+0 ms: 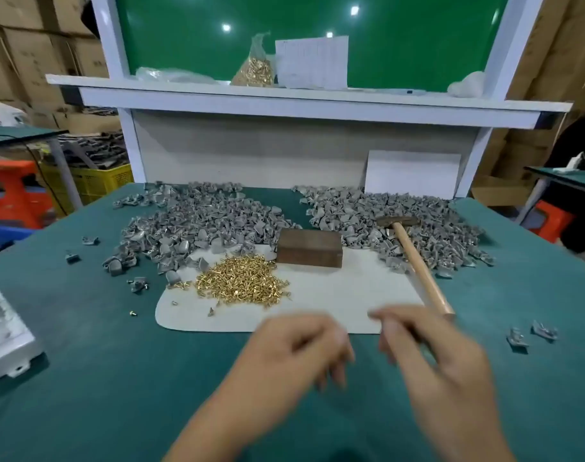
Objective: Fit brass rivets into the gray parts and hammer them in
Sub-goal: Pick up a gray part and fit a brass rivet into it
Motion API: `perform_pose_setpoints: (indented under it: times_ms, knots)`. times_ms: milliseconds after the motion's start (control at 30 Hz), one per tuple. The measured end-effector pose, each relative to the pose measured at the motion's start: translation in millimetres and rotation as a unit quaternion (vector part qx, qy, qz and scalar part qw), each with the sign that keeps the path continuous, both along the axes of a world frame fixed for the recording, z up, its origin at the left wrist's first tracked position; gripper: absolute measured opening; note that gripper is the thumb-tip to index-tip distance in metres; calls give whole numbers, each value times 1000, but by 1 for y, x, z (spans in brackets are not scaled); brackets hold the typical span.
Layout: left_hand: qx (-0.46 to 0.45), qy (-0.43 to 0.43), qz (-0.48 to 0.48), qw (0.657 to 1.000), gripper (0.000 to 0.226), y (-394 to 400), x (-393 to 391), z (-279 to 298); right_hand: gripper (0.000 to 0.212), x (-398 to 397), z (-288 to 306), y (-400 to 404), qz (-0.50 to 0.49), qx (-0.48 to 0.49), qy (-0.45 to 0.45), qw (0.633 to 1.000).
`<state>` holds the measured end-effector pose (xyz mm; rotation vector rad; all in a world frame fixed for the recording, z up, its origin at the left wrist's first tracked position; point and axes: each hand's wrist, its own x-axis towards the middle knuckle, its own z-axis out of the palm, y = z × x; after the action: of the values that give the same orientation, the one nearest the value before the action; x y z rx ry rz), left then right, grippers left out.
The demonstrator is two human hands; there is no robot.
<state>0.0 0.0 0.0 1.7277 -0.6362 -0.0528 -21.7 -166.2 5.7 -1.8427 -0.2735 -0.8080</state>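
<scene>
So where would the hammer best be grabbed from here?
By the wooden handle's near end, with the right hand from the near side. The hammer lies flat, its head resting on the right pile of gray parts, its handle pointing towards that hand.

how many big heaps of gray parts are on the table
2: one heap of gray parts at back left, one at back right under the hammer head. A few strays lie apart near both table edges.

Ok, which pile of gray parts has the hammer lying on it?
The right pile. The hammer has its head on that heap, handle running toward the right hand. The left pile has no tool on it.
</scene>
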Motion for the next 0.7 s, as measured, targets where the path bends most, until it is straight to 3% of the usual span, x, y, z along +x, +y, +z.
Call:
perform_pose_setpoints:
  times_ms: [67, 133, 200, 300, 467, 700]
  knots:
    - [-44, -34, 125, 991, 29, -15, 44, 6, 19, 38, 14, 5, 23, 9, 12, 1000]
    - [20, -59, 213, 975, 35, -30, 89, 8, 21, 93, 26, 15, 16, 50, 37, 998]
    - [99, -62, 199, 973, 34, -42, 114, -11, 23, 129, 15, 27, -4, 64, 59, 996]
    - [229, -88, 172, 954, 26, -40, 128, -44, 22, 155, -30, 22, -69, -10, 103, 992]
    - [221, -110, 173, 953, 33, -31, 129, -49, 22, 160, -51, 8, -96, -74, 116, 986]
    - [258, -121, 205, 936, 32, -31, 123, -48, 23, 154, -50, 7, -91, -76, 186, 975]
